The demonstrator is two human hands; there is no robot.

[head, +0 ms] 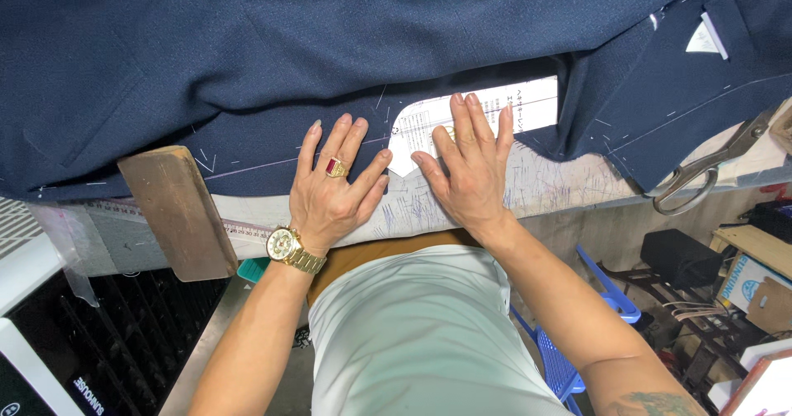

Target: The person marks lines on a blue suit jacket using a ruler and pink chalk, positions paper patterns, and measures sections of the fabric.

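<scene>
Near edge of worktop (544, 187), scribbled with old chalk marks. Left hand (334, 187) flat, fingers spread, no grip, pressing navy cloth (330, 45). Right hand (467, 169) likewise flat and open on white paper pattern (511, 107), which lies half tucked under the cloth, centre-right. Risk, as I judge it: paper creeping if pressure is uneven, skewing the chalk lines. Wooden block (177, 211) left; shears (709, 169) right. Cloth dark, heavy, chalk-dashed, bunched farther back.

Paper sheet: white printed sheet (483, 111) on the table, half under navy cloth (text left unread).
Box: blue-and-white carton (745, 280), lower right.
Appliance label: small white strip (87, 394), bottom left.
</scene>
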